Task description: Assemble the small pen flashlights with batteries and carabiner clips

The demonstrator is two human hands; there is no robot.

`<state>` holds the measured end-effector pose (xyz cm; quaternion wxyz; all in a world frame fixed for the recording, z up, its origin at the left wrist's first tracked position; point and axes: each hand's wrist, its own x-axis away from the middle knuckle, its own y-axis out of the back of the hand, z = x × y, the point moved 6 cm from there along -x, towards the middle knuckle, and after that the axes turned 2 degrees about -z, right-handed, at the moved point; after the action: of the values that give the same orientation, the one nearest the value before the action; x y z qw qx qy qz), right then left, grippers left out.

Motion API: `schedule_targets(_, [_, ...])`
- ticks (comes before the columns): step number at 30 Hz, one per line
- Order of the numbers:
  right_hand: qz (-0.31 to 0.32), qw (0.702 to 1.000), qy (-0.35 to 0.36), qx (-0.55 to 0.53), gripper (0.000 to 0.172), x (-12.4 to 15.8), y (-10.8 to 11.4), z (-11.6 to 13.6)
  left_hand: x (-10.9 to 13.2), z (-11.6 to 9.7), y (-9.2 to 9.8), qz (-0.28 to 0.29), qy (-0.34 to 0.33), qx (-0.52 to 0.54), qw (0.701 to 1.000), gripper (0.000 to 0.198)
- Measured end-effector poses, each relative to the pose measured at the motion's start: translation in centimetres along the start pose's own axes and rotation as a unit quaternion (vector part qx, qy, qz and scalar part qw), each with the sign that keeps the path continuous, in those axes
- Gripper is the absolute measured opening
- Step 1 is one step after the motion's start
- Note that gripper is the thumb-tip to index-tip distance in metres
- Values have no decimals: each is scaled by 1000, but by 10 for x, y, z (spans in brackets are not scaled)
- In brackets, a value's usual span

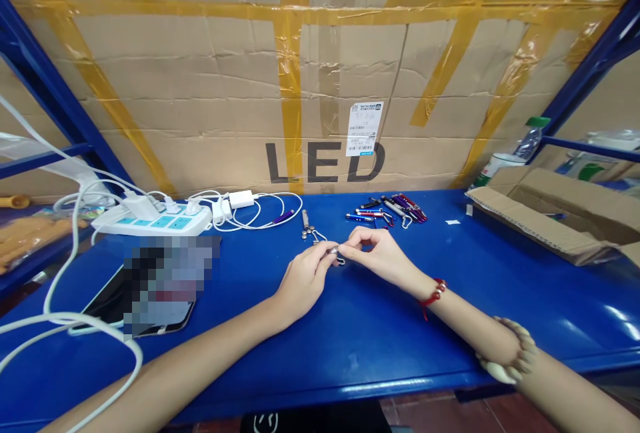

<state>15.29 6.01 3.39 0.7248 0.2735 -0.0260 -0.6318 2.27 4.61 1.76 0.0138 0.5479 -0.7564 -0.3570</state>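
Observation:
My left hand (pixel 306 278) is closed around a small silver keychain flashlight (pixel 334 250), most of it hidden by the fingers. A wire clip (pixel 341 261) hangs below it. From the other side, my right hand (pixel 381 254) pinches at the end of the same piece, thumb and forefinger together. Just beyond my left hand lie a silver tube (pixel 305 219), a few small round metal parts (pixel 310 230) and another clip (pixel 319 236). Behind my right hand is a pile of blue, red, purple, black and silver keychain flashlights (pixel 395 209) with clips.
A white power strip (pixel 170 219) with plugs and cables stands at the back left, and a phone or tablet (pixel 165 313) lies before it. White cable (pixel 75 316) loops cross the left foreground. An open cardboard box (pixel 530 219) and a bottle (pixel 531 139) are right. Taped cardboard (pixel 225 99) closes the back.

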Motion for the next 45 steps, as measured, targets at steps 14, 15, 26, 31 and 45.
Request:
schedule_targets(14, [-72, 932, 80, 346, 13, -6, 51, 2, -4, 6, 5, -39, 65, 78, 994, 23])
schedule_targets(15, [-47, 938, 91, 332, 13, -5, 44, 3, -4, 6, 6, -43, 68, 83, 993, 23])
schedule_targets(26, [120, 937, 131, 300, 10, 6, -11, 5, -4, 13, 5, -66, 91, 115, 987, 24])
schedule_targets(31, [90, 948, 139, 273, 8, 6, -8, 7, -2, 17, 5, -84, 106, 138, 981, 24])
schedule_targets(45, [85, 952, 202, 215, 22, 12, -10, 17, -3, 13, 8, -93, 101, 97, 986, 13])
